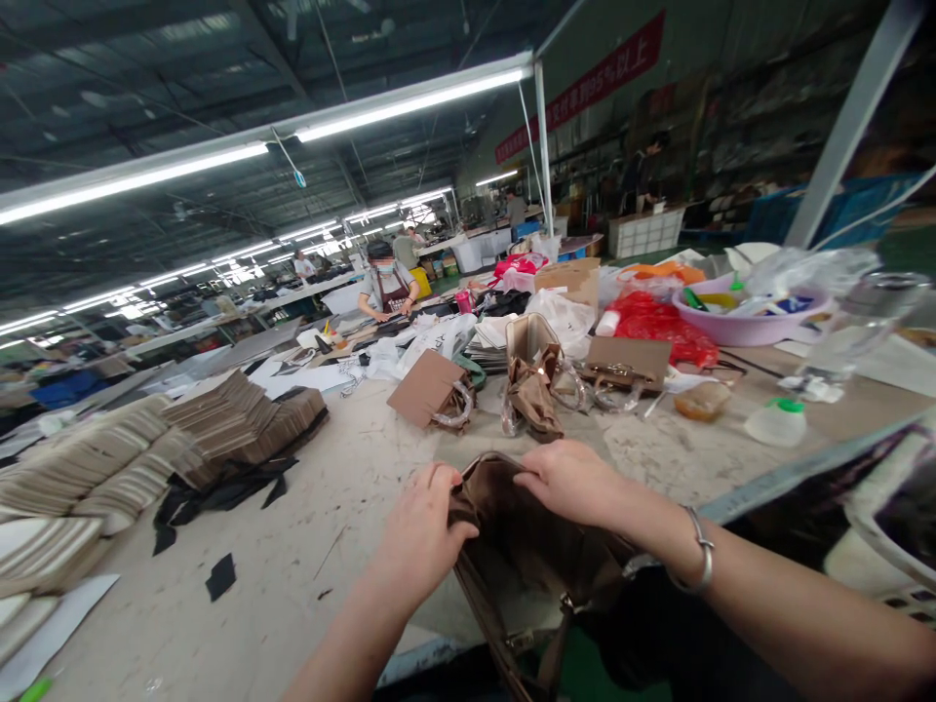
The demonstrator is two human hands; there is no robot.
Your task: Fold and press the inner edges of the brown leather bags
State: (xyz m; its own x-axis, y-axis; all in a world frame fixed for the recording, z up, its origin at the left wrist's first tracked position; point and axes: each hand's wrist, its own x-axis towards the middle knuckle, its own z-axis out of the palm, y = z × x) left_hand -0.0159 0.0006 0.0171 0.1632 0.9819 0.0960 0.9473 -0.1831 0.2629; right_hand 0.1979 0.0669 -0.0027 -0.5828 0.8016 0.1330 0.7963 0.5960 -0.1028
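Observation:
A brown handbag [526, 546] lies open at the near edge of the work table [351, 487], its strap and metal buckle hanging over the edge. My left hand [420, 531] is closed on the left side of the bag's opening. My right hand [574, 478], with a silver bangle on its wrist, grips the right side of the rim, fingers curled into the opening. Both hands hold the mouth of the bag apart, showing its dark brown lining.
More brown bags [533, 385] and a flat brown piece [428, 388] lie further back. Stacks of tan cut pieces [146, 448] fill the left. A pink basin [746, 317], a small white bottle [776, 421] and red plastic sit at the right. A masked person works at the far end.

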